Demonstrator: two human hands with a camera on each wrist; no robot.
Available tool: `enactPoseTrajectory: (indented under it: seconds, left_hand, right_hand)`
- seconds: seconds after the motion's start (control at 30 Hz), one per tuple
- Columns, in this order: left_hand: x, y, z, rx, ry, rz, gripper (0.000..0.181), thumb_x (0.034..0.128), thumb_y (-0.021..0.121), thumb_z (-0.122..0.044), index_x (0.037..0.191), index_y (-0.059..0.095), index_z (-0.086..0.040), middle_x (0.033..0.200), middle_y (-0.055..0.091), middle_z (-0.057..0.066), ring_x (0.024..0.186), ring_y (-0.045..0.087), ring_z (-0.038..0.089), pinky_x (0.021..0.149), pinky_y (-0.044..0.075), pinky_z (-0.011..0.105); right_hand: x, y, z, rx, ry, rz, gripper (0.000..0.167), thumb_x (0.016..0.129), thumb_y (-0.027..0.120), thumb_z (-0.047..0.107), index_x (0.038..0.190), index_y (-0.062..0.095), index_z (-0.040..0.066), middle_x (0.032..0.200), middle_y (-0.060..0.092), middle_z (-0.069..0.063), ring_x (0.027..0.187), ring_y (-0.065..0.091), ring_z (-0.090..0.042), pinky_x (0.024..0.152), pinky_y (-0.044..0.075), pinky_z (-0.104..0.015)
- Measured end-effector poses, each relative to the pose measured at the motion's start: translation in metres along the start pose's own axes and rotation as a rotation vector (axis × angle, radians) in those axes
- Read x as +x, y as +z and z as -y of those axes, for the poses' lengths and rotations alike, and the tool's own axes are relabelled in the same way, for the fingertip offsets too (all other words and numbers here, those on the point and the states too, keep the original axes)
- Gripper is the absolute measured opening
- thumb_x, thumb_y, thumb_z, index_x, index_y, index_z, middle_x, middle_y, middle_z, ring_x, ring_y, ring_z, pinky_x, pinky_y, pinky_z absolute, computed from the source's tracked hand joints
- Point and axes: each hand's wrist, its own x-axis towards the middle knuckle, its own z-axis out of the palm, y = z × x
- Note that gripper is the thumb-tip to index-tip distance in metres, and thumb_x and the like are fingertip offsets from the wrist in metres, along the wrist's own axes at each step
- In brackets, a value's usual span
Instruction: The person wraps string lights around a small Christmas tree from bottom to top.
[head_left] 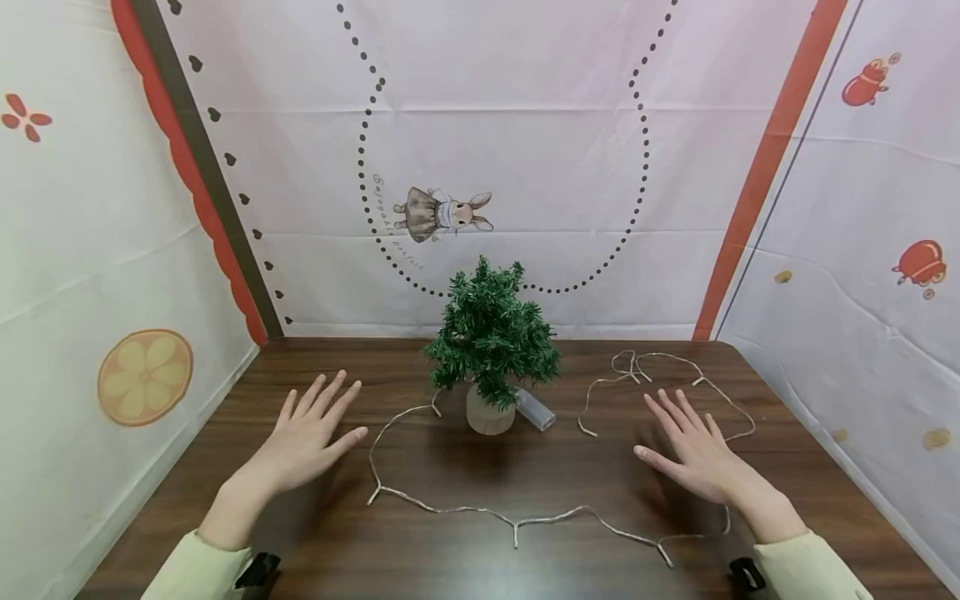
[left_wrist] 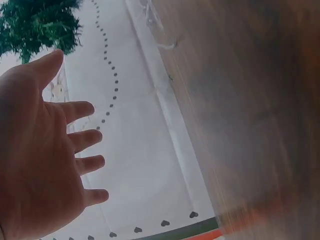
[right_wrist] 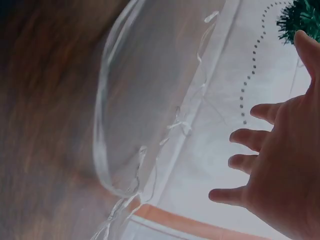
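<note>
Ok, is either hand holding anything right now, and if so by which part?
Nothing is held; the left hand and the right hand are both spread and empty.

There are two hands [head_left: 306, 443] [head_left: 697, 458], one miniature Christmas tree [head_left: 491, 333], one fairy-light string [head_left: 515, 530], one battery box [head_left: 536, 410] and one wooden table [head_left: 427, 562].

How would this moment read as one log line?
left fingers: spread, empty | right fingers: spread, empty | tree: upright | light string: on table
</note>
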Motion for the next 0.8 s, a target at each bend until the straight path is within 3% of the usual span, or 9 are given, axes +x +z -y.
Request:
enactPoseTrajectory:
  seconds: [0.3, 0.5, 0.6, 0.8]
  left_hand:
    - [-0.006, 0.001, -0.012, -0.017, 0.076, -0.005, 0.072, 0.0909, 0.050, -0.058, 0.149, 0.030, -0.021, 0.157, 0.024, 0.008, 0.144, 0.015, 0.035, 0.110, 0.009, 0.064]
    - [-0.004, 0.009, -0.017, -0.072, 0.181, -0.003, 0.074, 0.0871, 0.058, -0.057, 0.147, 0.036, -0.019, 0.152, 0.034, 0.006, 0.142, 0.024, 0.036, 0.109, 0.016, 0.063]
    - [-0.003, 0.012, -0.018, -0.091, 0.231, 0.011, 0.075, 0.0855, 0.060, -0.057, 0.146, 0.037, -0.019, 0.150, 0.038, 0.006, 0.139, 0.030, 0.036, 0.107, 0.022, 0.063]
    - [0.000, 0.016, -0.017, -0.148, 0.299, 0.071, 0.073, 0.0824, 0.066, -0.053, 0.141, 0.045, -0.016, 0.144, 0.047, 0.007, 0.134, 0.037, 0.037, 0.102, 0.031, 0.063]
  right_hand:
    - [-0.003, 0.001, 0.025, 0.011, -0.125, -0.016, 0.077, 0.089, 0.060, 0.048, 0.148, 0.030, 0.010, 0.151, 0.032, -0.020, 0.139, 0.026, -0.042, 0.101, 0.026, -0.068]
    - [-0.006, 0.007, 0.034, 0.041, -0.256, -0.021, 0.074, 0.087, 0.064, 0.045, 0.143, 0.037, 0.005, 0.142, 0.046, -0.016, 0.129, 0.045, -0.037, 0.097, 0.042, -0.054]
    - [-0.007, 0.009, 0.037, 0.089, -0.287, 0.030, 0.071, 0.087, 0.065, 0.045, 0.141, 0.040, 0.005, 0.137, 0.051, -0.014, 0.123, 0.052, -0.032, 0.093, 0.047, -0.049]
    - [-0.005, 0.012, 0.038, 0.242, -0.322, 0.213, 0.066, 0.088, 0.065, 0.042, 0.134, 0.044, 0.001, 0.125, 0.059, -0.009, 0.111, 0.059, -0.024, 0.086, 0.051, -0.037]
